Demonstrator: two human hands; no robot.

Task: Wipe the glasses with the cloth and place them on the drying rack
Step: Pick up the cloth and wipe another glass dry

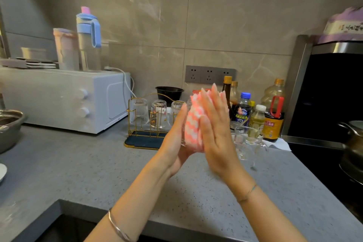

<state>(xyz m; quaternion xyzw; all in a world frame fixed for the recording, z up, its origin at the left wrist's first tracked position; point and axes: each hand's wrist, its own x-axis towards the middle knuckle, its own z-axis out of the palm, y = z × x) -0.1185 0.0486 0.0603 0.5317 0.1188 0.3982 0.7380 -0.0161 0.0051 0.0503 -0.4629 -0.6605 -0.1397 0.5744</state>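
Countertop (98,163) grey, speckled. Microwave (64,100) at back left, bottles standing on top. Gold drying rack (145,124) beside it, holding three glasses (159,114) upside down, empty. More glasses (245,143) upright near condiment bottles (255,110) (contents unclear). Left hand (174,143) and right hand (216,129) pressed flat around pink-white cloth (193,124), raised above counter; glass edge barely visible inside.
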